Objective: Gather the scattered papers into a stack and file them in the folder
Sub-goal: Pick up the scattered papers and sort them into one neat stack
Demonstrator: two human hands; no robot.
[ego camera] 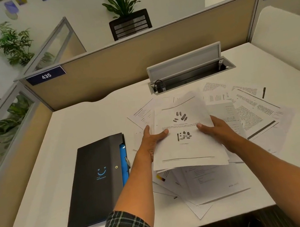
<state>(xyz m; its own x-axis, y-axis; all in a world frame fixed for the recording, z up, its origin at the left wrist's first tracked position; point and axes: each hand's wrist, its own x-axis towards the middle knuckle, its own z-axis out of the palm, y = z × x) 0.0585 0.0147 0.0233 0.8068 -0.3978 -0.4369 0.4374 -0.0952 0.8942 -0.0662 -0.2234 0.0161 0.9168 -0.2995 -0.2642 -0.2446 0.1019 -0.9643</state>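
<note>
In the head view, the person is holding a small bundle of sheets (pixel 185 137) just above the desk (pixel 91 118), one hand on each side edge. The left hand (pixel 152 139) is gripping the bundle's left edge, thumb lying across the printed face and fingers tucked underneath. The right hand (pixel 218 132) is doing the same on the right edge, thumb on top, fingers curled under the paper. More loose papers (pixel 254 110) are lying fanned out on the right and far side of the desk, and others (pixel 205 181) are spreading out below the bundle toward the near edge. The black folder (pixel 99 180) is lying closed or nearly so on the left, just beside the papers, with a blue inner edge showing along its right side.

The gathering step seems to be under way and far from finished. The next move likely calls for sweeping the remaining sheets under the bundle, squaring the edges, and then opening the folder.
</note>
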